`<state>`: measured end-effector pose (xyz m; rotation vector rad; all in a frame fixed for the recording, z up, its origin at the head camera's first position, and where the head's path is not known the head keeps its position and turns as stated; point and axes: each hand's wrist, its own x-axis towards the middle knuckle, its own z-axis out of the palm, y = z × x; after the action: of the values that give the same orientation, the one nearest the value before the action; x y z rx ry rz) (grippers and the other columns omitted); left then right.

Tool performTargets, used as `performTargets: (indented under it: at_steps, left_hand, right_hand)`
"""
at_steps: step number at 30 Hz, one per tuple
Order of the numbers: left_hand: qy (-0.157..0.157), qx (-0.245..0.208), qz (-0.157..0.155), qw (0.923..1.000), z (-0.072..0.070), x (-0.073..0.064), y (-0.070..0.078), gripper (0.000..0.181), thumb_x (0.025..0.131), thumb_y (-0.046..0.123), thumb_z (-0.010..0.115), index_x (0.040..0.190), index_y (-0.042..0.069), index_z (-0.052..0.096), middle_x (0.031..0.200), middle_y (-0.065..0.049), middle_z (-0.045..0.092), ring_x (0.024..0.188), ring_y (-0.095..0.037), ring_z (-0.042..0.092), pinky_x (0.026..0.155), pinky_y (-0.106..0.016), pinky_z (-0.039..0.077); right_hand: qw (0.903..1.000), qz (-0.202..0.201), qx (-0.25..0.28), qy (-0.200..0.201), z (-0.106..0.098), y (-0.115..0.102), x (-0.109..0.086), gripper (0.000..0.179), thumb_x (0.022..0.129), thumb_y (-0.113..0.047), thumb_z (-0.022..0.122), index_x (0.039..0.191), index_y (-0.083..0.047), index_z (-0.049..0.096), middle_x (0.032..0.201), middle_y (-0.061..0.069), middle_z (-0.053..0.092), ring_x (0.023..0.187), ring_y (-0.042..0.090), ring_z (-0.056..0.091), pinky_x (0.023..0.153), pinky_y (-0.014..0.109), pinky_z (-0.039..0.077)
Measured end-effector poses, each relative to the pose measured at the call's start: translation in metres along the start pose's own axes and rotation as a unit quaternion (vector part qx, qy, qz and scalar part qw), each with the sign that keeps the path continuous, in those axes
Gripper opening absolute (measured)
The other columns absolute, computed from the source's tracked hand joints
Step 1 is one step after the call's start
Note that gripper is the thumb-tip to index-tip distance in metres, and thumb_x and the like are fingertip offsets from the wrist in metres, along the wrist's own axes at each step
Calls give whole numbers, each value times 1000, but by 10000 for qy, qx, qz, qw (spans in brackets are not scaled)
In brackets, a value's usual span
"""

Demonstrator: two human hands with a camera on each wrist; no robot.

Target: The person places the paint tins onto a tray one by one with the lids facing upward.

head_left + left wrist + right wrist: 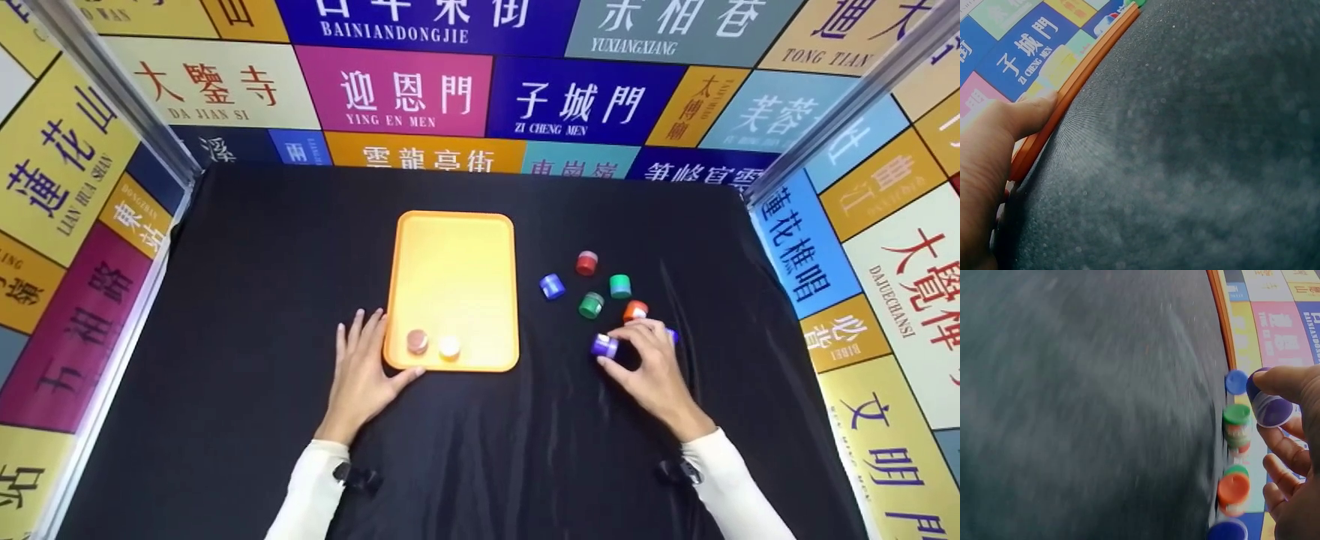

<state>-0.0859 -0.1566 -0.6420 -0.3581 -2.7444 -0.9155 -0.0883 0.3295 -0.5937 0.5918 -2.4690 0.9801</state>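
My right hand (660, 371) pinches a small purple jar (603, 346) between thumb and fingers. In the right wrist view the jar (1273, 408) tilts, and its other fingers curl loosely beneath. At the near left corner of an orange tray (455, 277) rests my left hand (364, 386), fingers spread along the side and thumb on the near edge. The left wrist view shows that thumb (1036, 115) against the tray's rim (1081, 73). Inside the tray, near its front, stand a brown jar (417, 342) and a white-topped jar (449, 347).
Right of the tray several more jars stand on the black cloth (300, 247): blue (552, 286), red (586, 262), green (620, 286), darker green (591, 305) and orange (636, 310). Another blue-purple jar (673, 336) is partly hidden behind my right hand. Printed panels (416, 94) wall the table.
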Motion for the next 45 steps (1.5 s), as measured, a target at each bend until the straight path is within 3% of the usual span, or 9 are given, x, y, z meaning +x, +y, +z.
performTargets:
  at_steps: [4,11,22,35,45]
  left_hand:
    - [16,-16,5,10000,1,0,0,111,85,65,86,163,-4,47,171,-21,45,165,-46,26,136,-65,6]
    - [-68,-24,-82,9999,1,0,2,111,85,66,86,163,-3,47,171,-20,44,166,-45,25,137,-62,2]
    - [-65,-62,-68,9999,-1,1,0,110,86,67,85,163,-3,47,171,-21,44,166,-45,25,137,-62,3]
    - [-18,-25,-35,10000,1,-1,0,110,85,67,84,163,-2,48,172,-21,44,165,-46,25,136,-65,5]
    - [-59,10,-86,9999,0,0,1,111,85,67,85,163,-2,48,172,-20,44,166,-45,24,137,-62,4]
  right_hand:
    - [9998,-46,199,-20,12,-4,6,41,75,-4,100,111,-2,79,108,11,77,111,39,59,102,44,41]
    - [9987,-33,373,-334,31,-12,20,39,80,-10,98,113,-3,79,109,11,76,114,40,59,109,45,40]
    - [9956,-128,542,-751,62,-28,41,38,88,-16,94,118,-1,78,111,10,73,116,35,56,105,49,40]
    - [9914,283,826,-978,85,-42,60,40,88,-17,94,120,-5,73,117,8,72,119,29,56,103,39,45]
    - [9880,59,1085,-1100,106,-49,76,37,89,-18,93,119,-6,75,115,7,72,118,29,57,106,41,45]
